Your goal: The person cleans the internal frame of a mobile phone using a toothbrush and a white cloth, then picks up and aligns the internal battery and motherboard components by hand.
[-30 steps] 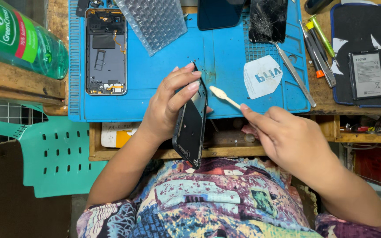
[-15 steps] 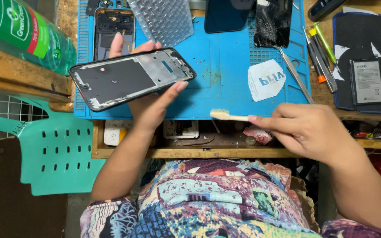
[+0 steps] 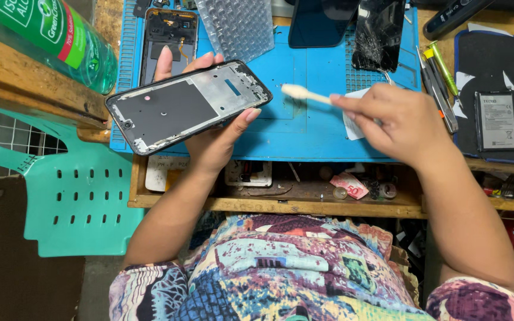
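Compared with half a second earlier, the right hand (image 3: 403, 128) is carrying the pale brush (image 3: 301, 93) up and leftward, so that its bristled tip is now hanging just beside the right end of the phone frame (image 3: 188, 106). Nearest the viewer, below the bench's front edge, an open drawer (image 3: 304, 190) is showing small clutter, too dim to sort. Above it, the left hand (image 3: 212, 128) is cradling the phone frame from beneath, fingertips curling over its far and near edges; this is keeping the open inner face upturned and tilted toward the brush. The right hand's fingers are pinching the brush handle, most of which is lying hidden inside the grip. Farther off, on the blue mat (image 3: 304, 128), an opened phone body (image 3: 168, 35) is sitting partly behind the frame, beside bubble wrap (image 3: 236, 27) and a cracked screen (image 3: 378, 35). At the bench's left edge, a green bottle (image 3: 55, 38) is being cut off by the picture.
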